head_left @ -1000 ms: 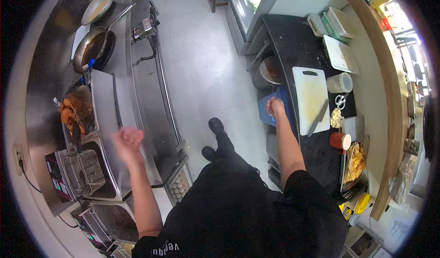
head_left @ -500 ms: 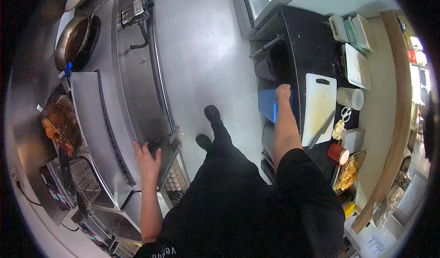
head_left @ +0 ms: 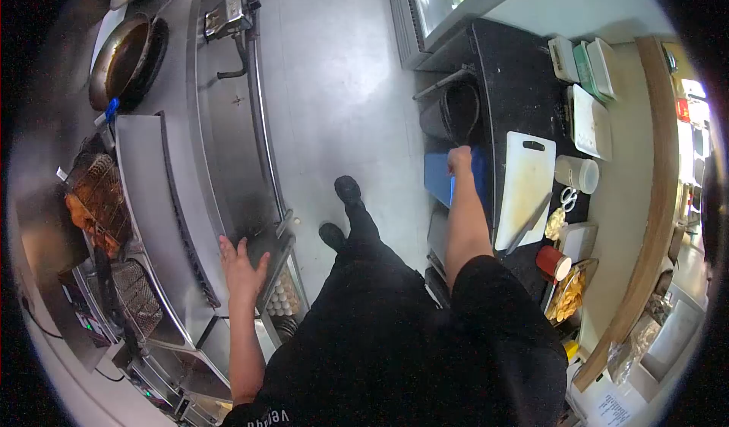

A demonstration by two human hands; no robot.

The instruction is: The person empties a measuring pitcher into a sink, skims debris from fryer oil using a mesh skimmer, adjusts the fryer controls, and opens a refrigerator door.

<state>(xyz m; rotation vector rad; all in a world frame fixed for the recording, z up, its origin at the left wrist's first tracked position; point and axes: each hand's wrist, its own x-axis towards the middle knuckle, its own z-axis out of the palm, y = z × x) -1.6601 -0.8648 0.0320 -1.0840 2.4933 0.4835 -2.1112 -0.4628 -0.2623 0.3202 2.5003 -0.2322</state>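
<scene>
My left hand [head_left: 244, 274] is open, fingers spread, over the front edge of the steel counter [head_left: 241, 207]. It holds nothing. My right hand [head_left: 459, 159] is closed above a blue container [head_left: 438, 178] beside the black worktop [head_left: 524, 85]. A bright blue strip shows just below the fist; whether the fingers grip it is hidden. Just beyond stands a dark bin [head_left: 459, 112]. A white cutting board [head_left: 525, 176] lies on the worktop to the right of my right forearm, with a knife [head_left: 529, 222] across its lower edge.
To the left are a frying pan [head_left: 125, 55] and a fryer basket with fried food [head_left: 95, 214]. Eggs [head_left: 284, 296] sit in a rack under the counter. A red cup [head_left: 553, 263], white scissors [head_left: 568, 198] and plastic containers [head_left: 600, 66] line the worktop.
My right hand has shifted slightly left and nearer to me, still closed. More of the dark bin's opening shows. My left hand stays spread by the counter; the view has tilted a little.
</scene>
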